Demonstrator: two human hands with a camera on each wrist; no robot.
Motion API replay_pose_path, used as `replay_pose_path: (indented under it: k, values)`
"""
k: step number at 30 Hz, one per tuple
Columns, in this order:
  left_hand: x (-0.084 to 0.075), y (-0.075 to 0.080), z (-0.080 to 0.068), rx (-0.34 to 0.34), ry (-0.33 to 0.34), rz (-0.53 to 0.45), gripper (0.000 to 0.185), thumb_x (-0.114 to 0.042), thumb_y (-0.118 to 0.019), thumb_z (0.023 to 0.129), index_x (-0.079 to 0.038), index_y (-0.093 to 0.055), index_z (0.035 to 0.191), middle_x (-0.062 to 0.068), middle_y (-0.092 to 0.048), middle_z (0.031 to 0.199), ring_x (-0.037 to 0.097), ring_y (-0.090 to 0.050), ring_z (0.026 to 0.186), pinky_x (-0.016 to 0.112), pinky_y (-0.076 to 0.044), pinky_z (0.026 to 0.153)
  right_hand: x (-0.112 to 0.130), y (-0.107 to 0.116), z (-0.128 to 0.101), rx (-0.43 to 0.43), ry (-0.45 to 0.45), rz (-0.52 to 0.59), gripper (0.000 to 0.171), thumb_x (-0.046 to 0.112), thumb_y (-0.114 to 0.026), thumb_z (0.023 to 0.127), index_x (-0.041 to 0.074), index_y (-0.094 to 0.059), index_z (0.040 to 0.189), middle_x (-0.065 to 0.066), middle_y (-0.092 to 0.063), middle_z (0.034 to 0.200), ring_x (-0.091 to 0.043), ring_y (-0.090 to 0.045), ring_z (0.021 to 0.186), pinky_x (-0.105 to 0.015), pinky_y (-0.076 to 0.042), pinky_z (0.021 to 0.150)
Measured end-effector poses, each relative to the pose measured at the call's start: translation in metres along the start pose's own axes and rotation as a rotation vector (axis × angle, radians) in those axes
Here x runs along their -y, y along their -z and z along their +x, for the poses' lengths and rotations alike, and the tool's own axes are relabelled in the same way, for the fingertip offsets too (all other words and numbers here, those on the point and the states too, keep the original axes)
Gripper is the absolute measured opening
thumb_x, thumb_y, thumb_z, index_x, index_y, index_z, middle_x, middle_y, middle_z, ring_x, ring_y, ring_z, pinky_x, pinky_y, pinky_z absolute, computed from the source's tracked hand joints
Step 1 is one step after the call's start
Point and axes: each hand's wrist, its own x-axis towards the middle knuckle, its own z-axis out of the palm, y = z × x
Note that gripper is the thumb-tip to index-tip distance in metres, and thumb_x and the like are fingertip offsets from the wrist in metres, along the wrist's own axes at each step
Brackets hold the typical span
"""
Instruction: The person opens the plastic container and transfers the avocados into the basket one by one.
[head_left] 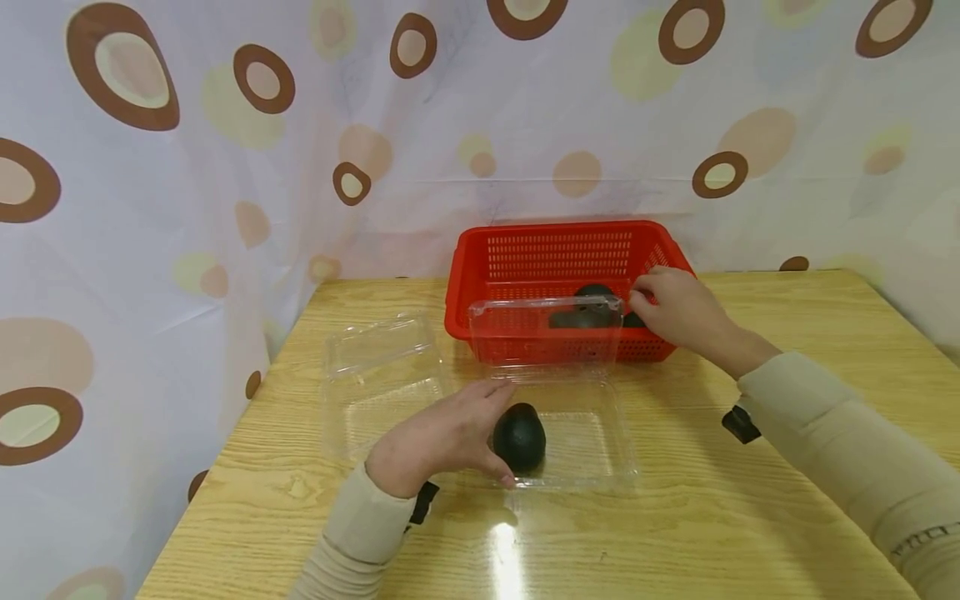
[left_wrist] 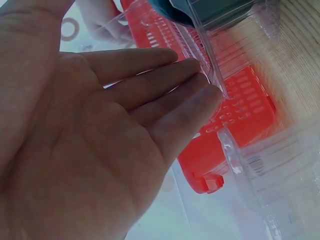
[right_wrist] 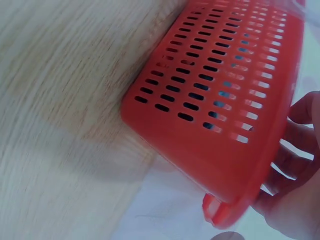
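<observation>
Empty clear box (head_left: 378, 379) lies just left of left hand (head_left: 442, 437) on table (head_left: 675, 517). Left hand, fingers straight and relaxed, touches dark avocado (head_left: 519, 437) inside open clear box (head_left: 577, 433). Right hand (head_left: 675, 310) reaches into red basket (head_left: 525, 254), fingers curled at dark avocados (head_left: 592, 304); grip cannot be told.

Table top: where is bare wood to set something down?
Bare table runs right of the open clear container, below the right hand, and along the near edge. It is crowded between the red basket and the avocado by the left hand.
</observation>
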Motion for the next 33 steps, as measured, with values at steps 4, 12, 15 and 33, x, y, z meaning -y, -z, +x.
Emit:
replay_pose_path:
  k: [4, 12, 15, 33]
  values:
    - [0.000, 0.001, 0.000, -0.001, -0.002, -0.004, 0.110, -0.045, -0.090, 0.067, -0.003, -0.034, 0.152, 0.012, -0.040, 0.156, 0.026, -0.036, 0.146, 0.036, -0.033, 0.120, 0.001, 0.006, -0.011, -0.025, 0.041, 0.023, 0.026, 0.014, -0.052, 0.098, -0.002, -0.073, 0.100, -0.017, -0.068, 0.098, -0.030, -0.061, 0.089, -0.052, -0.053, 0.082]
    - [-0.001, 0.002, 0.000, 0.011, 0.022, -0.015, 0.108, -0.045, -0.089, 0.068, -0.005, -0.035, 0.152, 0.010, -0.040, 0.156, 0.025, -0.036, 0.146, 0.036, -0.034, 0.120, 0.006, 0.016, -0.040, -0.124, 0.086, 0.074, 0.018, 0.010, -0.059, 0.095, 0.000, -0.074, 0.098, -0.014, -0.068, 0.098, -0.030, -0.062, 0.089, -0.051, -0.053, 0.081]
    - [-0.002, 0.003, 0.000, 0.013, 0.026, -0.021, 0.108, -0.045, -0.089, 0.068, -0.005, -0.034, 0.152, 0.010, -0.039, 0.157, 0.025, -0.035, 0.147, 0.036, -0.033, 0.120, 0.010, 0.018, -0.050, -0.173, 0.124, 0.079, 0.015, 0.009, -0.061, 0.095, 0.002, -0.074, 0.095, -0.011, -0.069, 0.096, -0.027, -0.062, 0.086, -0.047, -0.053, 0.077]
    - [-0.002, 0.002, -0.001, -0.002, -0.001, -0.002, 0.109, -0.047, -0.088, 0.068, 0.002, -0.035, 0.150, 0.016, -0.040, 0.156, 0.030, -0.036, 0.146, 0.039, -0.033, 0.120, 0.038, 0.022, -0.086, -0.232, 0.278, 0.124, 0.010, 0.005, -0.071, 0.088, 0.014, -0.074, 0.086, 0.008, -0.062, 0.082, -0.001, -0.046, 0.065, -0.020, -0.043, 0.055]
